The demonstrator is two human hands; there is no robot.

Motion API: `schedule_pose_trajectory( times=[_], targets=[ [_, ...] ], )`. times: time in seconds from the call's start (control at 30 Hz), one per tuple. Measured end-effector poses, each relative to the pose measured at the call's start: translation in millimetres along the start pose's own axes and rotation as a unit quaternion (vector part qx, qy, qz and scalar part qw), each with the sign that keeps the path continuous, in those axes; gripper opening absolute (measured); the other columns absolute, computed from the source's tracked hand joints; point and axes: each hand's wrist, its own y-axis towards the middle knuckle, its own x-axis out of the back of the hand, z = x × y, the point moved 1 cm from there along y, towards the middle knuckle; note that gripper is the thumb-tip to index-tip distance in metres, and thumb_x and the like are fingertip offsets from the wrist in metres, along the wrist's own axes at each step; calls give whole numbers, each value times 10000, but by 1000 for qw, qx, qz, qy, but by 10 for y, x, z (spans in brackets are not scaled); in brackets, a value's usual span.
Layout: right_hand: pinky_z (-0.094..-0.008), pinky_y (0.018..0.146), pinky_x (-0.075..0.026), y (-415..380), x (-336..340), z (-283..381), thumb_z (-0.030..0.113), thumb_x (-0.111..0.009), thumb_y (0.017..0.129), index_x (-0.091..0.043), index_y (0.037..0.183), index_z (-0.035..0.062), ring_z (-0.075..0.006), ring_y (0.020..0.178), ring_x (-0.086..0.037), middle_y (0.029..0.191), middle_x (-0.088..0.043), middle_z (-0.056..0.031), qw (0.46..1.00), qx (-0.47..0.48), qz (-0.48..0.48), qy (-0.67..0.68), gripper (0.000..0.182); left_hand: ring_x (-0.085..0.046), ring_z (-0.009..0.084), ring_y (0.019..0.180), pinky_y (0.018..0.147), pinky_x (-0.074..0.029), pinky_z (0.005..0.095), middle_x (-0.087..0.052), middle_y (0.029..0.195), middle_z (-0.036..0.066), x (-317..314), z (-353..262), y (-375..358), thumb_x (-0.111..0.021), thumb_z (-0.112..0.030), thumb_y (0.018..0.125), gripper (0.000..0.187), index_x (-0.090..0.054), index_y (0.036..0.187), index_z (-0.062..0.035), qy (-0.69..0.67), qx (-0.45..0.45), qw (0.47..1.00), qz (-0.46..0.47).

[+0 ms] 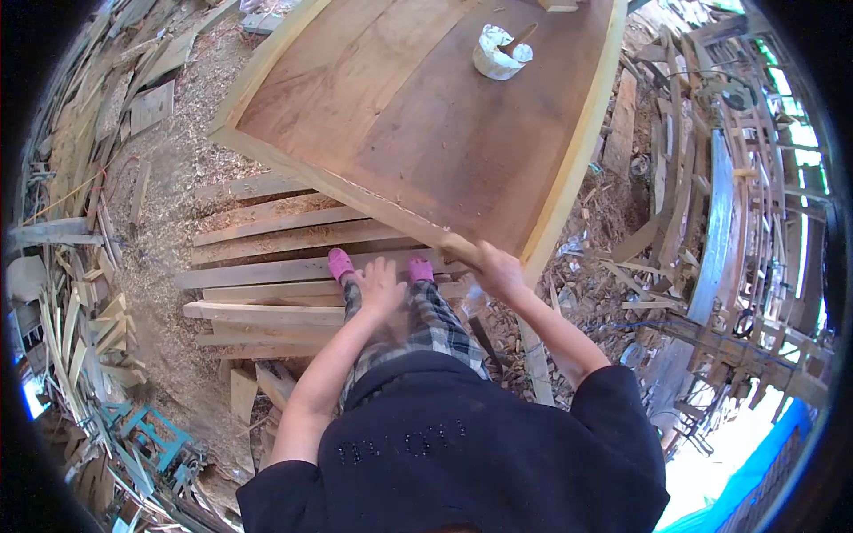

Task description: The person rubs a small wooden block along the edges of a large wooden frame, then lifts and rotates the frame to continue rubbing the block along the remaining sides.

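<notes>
Right hand (499, 271) is curled around the near corner of the big wooden panel (426, 115), lower center of frame. Left hand (380, 286) hangs just below the edge, fingers spread, holding nothing.

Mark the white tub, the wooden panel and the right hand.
white tub (498, 59): head view, front wall.
wooden panel (418, 115): head view, bare middle of the top face.
right hand (498, 271): head view, back of the hand at the panel's near corner.

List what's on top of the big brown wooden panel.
On the big brown wooden panel stands a white bowl with a wooden stick in it. The bowl's contents are unclear. The right hand grips the near edge.
</notes>
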Motion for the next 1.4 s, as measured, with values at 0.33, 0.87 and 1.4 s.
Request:
schedule_pose_trajectory(
  times=[0.33, 0.87, 1.4],
  targets=[
    [-476, 746, -515, 1228, -254, 937, 145, -598, 811, -489, 1011, 62, -377, 870, -656, 909, -660, -187, 998, 44, -46, 27, 242, -527, 333, 1179, 1000, -359, 514, -562, 1251, 145, -109, -148, -66, -686, -369, 797, 626, -511, 1327, -85, 31, 1, 999, -18],
    [-469, 750, -512, 1263, -294, 983, 125, -589, 824, -488, 984, 47, -386, 896, -645, 907, -654, -192, 993, 76, -73, 45, 205, -570, 344, 1088, 856, -421, 548, -590, 1154, 151, -196, -71, -137, -689, -297, 764, 522, -552, 1214, -71, -47, 21, 999, -18],
    [-494, 662, -508, -497, 218, -538, 360, -702, 828, -503, 1067, 83, -428, 787, -641, 855, -644, -231, 998, -56, 10, 3, 416, -570, 355, 1127, 912, -437, 505, -601, 1175, 188, -329, -37, 2, -666, -395, 813, 562, -561, 1264, -77, -100, 42, 993, 43]
  ],
)
